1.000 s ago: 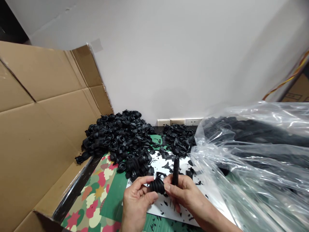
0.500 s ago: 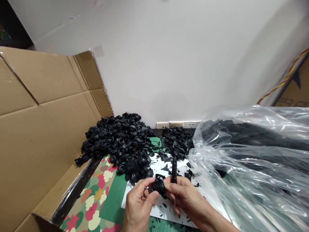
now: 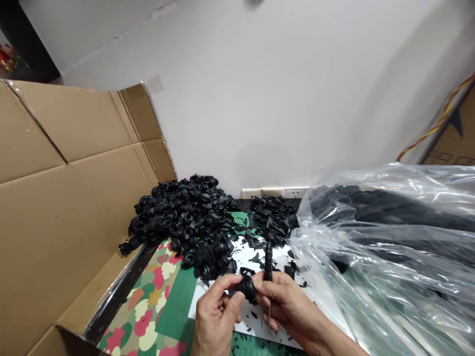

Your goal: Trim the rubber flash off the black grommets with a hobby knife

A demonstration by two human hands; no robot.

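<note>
Pinching a ribbed black boot (image 3: 246, 287) above the white sheet (image 3: 203, 300)
Clamped on the left by the left hand (image 3: 217, 316) grip, on the right by the right hand (image 3: 285, 304) grip, also closed round a black tool (image 3: 267, 259)
</note>
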